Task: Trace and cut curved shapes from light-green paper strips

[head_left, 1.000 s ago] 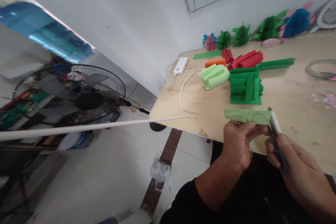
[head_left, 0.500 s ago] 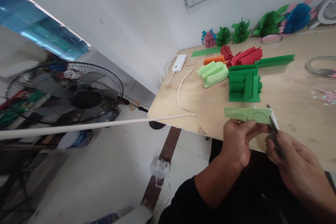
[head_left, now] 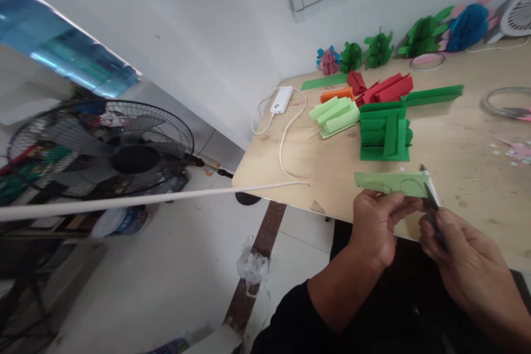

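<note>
My left hand [head_left: 375, 224] pinches a folded light green paper strip [head_left: 373, 179] by its lower edge, near the front edge of the table. Curved pencil outlines show on the strip. In my right hand [head_left: 464, 243] is a pair of scissors [head_left: 432, 202], its blades at the right end of the strip, one to each side of it. My fingers cover the scissors' handles. Beyond the strip lie folded dark green papers [head_left: 384, 135], light green folded papers [head_left: 337, 114] and red folded papers [head_left: 385, 90].
Finished paper figures [head_left: 379, 50] line the wall, with a small white fan [head_left: 514, 16] at their right. A white power bank [head_left: 282, 99] and its cable [head_left: 286, 141] occupy the table's left side. A large floor fan [head_left: 136, 157] stands left. Pink paper scraps [head_left: 518, 150] lie at right.
Hardly anything differs. Both hands keep their hold on the strip and scissors, and the view has shifted very slightly.
</note>
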Demonstrator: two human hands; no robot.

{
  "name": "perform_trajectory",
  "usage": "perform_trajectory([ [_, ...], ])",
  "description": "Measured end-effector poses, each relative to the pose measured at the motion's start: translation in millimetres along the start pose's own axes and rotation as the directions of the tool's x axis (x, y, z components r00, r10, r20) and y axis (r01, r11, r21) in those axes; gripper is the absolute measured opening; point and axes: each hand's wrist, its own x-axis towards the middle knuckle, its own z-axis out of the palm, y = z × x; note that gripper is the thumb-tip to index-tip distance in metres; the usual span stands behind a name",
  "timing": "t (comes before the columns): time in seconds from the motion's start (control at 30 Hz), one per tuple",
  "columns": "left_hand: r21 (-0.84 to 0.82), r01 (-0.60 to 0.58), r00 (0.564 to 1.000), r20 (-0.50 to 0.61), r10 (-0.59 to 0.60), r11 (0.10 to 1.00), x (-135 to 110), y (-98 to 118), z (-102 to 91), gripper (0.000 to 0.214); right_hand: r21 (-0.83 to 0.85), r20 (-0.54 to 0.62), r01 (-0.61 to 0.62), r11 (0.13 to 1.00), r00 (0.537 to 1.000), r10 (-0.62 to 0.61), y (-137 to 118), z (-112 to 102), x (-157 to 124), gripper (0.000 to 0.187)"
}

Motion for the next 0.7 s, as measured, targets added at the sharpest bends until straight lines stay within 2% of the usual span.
perform_trajectory([
  [0.7,-0.028,0.003,1.0,0.009,-0.003,1.0,-1.2,-0.8,-2.3,0.009,-0.093,-0.037,0.013,0.996,0.999,-0.016,-5.8,5.7,-3.2,0.047],
])
